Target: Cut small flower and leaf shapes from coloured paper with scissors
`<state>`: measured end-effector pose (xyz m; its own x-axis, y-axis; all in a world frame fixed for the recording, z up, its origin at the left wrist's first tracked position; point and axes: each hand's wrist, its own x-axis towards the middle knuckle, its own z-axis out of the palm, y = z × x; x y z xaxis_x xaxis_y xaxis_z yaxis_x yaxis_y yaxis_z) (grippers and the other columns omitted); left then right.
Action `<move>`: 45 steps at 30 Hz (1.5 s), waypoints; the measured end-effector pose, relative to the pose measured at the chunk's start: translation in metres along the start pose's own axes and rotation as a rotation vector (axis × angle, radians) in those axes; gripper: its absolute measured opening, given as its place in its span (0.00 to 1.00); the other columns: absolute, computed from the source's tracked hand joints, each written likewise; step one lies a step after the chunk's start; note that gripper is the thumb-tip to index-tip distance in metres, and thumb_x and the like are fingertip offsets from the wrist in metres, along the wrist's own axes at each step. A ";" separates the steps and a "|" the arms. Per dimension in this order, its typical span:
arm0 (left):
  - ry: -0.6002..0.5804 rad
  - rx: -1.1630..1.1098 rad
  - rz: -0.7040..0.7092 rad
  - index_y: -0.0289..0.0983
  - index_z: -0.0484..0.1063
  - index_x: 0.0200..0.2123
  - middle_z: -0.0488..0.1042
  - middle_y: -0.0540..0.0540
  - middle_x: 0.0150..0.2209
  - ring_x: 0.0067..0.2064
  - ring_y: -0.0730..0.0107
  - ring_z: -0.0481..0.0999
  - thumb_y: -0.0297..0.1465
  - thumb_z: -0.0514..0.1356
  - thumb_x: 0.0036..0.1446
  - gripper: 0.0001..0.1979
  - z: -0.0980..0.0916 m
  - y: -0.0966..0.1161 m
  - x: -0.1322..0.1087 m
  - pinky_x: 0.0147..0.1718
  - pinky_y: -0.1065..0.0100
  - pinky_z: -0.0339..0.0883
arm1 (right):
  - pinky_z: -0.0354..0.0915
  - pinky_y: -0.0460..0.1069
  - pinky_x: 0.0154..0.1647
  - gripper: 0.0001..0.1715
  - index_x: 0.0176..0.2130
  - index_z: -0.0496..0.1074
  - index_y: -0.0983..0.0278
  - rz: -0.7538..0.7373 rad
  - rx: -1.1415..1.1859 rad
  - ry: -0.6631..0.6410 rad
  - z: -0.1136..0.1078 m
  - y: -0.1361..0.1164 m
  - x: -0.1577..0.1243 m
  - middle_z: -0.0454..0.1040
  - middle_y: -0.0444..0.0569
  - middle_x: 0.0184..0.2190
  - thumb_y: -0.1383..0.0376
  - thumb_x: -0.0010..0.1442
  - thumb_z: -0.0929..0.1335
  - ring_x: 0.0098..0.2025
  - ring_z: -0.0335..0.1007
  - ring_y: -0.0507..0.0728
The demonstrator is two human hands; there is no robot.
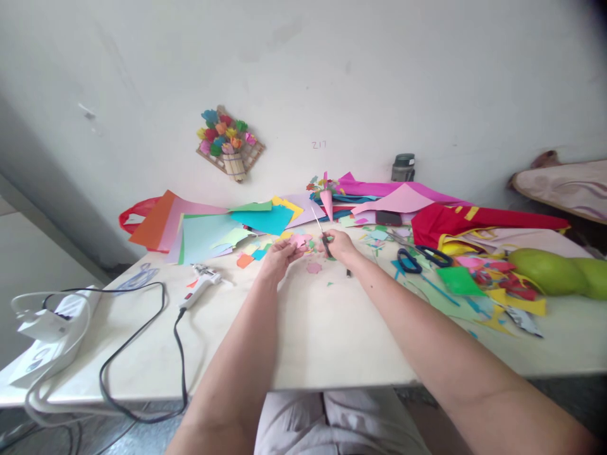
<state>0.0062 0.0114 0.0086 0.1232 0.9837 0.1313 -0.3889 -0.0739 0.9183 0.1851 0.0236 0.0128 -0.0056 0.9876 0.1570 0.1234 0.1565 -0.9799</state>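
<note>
Forearms (246, 341) extend, left hand (281, 256) holding probably pink paper (300, 240), right hand (340, 243) scissors (326, 245).

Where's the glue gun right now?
In the head view, the white glue gun lies on the left side of the table, between the power strip and the left hand, on the near side of the pale blue-green sheet.

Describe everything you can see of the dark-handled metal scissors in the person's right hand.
The scissors have a slender, silvery blade end and a dark, plastic-looking handle. The right hand grips the handle, hiding part of it. Held over the cream tabletop, the scissors point away toward the white wall, slightly leftward. Their tip shows apart from the pink paper in the left hand. Whether the blades are parted is too small to tell.
</note>
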 end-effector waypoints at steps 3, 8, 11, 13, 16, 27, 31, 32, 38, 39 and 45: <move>-0.014 0.053 -0.041 0.33 0.72 0.28 0.76 0.45 0.26 0.31 0.66 0.79 0.27 0.68 0.44 0.08 0.001 0.000 0.000 0.32 0.70 0.71 | 0.59 0.44 0.17 0.21 0.32 0.67 0.64 0.037 0.130 0.016 0.002 -0.010 -0.007 0.68 0.40 0.17 0.65 0.37 0.76 0.17 0.64 0.49; -0.084 0.151 -0.069 0.33 0.73 0.30 0.78 0.43 0.27 0.27 0.68 0.77 0.31 0.70 0.41 0.13 0.004 -0.002 -0.002 0.30 0.68 0.71 | 0.55 0.42 0.16 0.24 0.35 0.67 0.64 0.030 0.157 -0.008 0.006 -0.016 -0.012 0.67 0.39 0.17 0.65 0.37 0.75 0.18 0.63 0.49; -0.130 0.185 -0.081 0.34 0.73 0.29 0.78 0.43 0.27 0.25 0.68 0.76 0.34 0.71 0.38 0.14 0.006 -0.003 -0.004 0.28 0.68 0.71 | 0.56 0.42 0.18 0.19 0.34 0.67 0.64 0.007 0.130 -0.015 0.009 -0.015 -0.012 0.66 0.37 0.17 0.69 0.38 0.72 0.18 0.62 0.48; -0.148 0.178 -0.087 0.34 0.72 0.27 0.77 0.43 0.27 0.25 0.68 0.76 0.34 0.71 0.38 0.15 0.006 -0.003 -0.005 0.27 0.68 0.71 | 0.57 0.42 0.18 0.17 0.33 0.67 0.64 -0.006 0.126 -0.002 0.011 -0.015 -0.012 0.65 0.37 0.16 0.73 0.39 0.69 0.19 0.62 0.48; -0.145 0.141 -0.111 0.33 0.70 0.26 0.78 0.41 0.28 0.27 0.66 0.78 0.33 0.71 0.38 0.14 0.007 -0.002 -0.007 0.29 0.68 0.72 | 0.57 0.42 0.19 0.17 0.34 0.67 0.63 -0.028 0.129 0.037 0.013 -0.016 -0.012 0.65 0.36 0.16 0.74 0.39 0.67 0.19 0.62 0.48; -0.038 0.083 -0.207 0.32 0.68 0.23 0.76 0.43 0.24 0.27 0.68 0.77 0.20 0.66 0.40 0.08 0.014 0.002 -0.010 0.30 0.70 0.72 | 0.58 0.42 0.18 0.18 0.34 0.67 0.63 -0.013 0.160 0.089 0.015 -0.019 -0.015 0.65 0.36 0.16 0.74 0.39 0.68 0.18 0.63 0.48; -0.037 0.096 -0.207 0.32 0.69 0.27 0.77 0.43 0.24 0.25 0.68 0.77 0.24 0.64 0.44 0.05 0.010 0.002 -0.007 0.26 0.70 0.71 | 0.57 0.41 0.18 0.18 0.33 0.67 0.64 0.002 0.168 0.102 0.014 -0.023 -0.016 0.65 0.36 0.15 0.76 0.39 0.67 0.17 0.62 0.47; -0.014 0.100 -0.209 0.32 0.69 0.27 0.76 0.43 0.23 0.24 0.69 0.76 0.27 0.63 0.46 0.05 0.009 0.002 -0.006 0.25 0.70 0.71 | 0.57 0.41 0.17 0.18 0.33 0.67 0.65 0.008 0.173 0.103 0.014 -0.023 -0.017 0.65 0.36 0.14 0.76 0.39 0.67 0.17 0.62 0.47; 0.007 0.150 -0.144 0.33 0.71 0.30 0.76 0.43 0.24 0.24 0.66 0.76 0.41 0.64 0.45 0.16 0.008 0.000 -0.002 0.25 0.68 0.70 | 0.57 0.41 0.18 0.18 0.33 0.68 0.65 0.028 0.207 0.073 0.016 -0.021 -0.017 0.66 0.36 0.14 0.77 0.39 0.67 0.17 0.62 0.48; -0.009 0.183 -0.109 0.33 0.71 0.28 0.76 0.44 0.24 0.24 0.67 0.76 0.42 0.66 0.43 0.17 0.008 -0.002 -0.002 0.25 0.68 0.70 | 0.58 0.42 0.18 0.18 0.33 0.68 0.65 0.024 0.202 0.066 0.016 -0.020 -0.016 0.66 0.36 0.14 0.77 0.39 0.67 0.17 0.62 0.48; -0.004 0.260 -0.030 0.33 0.70 0.23 0.75 0.47 0.22 0.22 0.72 0.73 0.44 0.70 0.35 0.21 0.008 -0.006 -0.003 0.25 0.71 0.68 | 0.58 0.41 0.17 0.17 0.33 0.68 0.65 0.022 0.202 0.042 0.016 -0.020 -0.015 0.66 0.36 0.14 0.77 0.39 0.68 0.16 0.63 0.47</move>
<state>0.0151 0.0075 0.0055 0.1349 0.9855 0.1034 -0.1374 -0.0847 0.9869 0.1668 0.0059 0.0281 0.0370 0.9899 0.1365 -0.0785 0.1391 -0.9872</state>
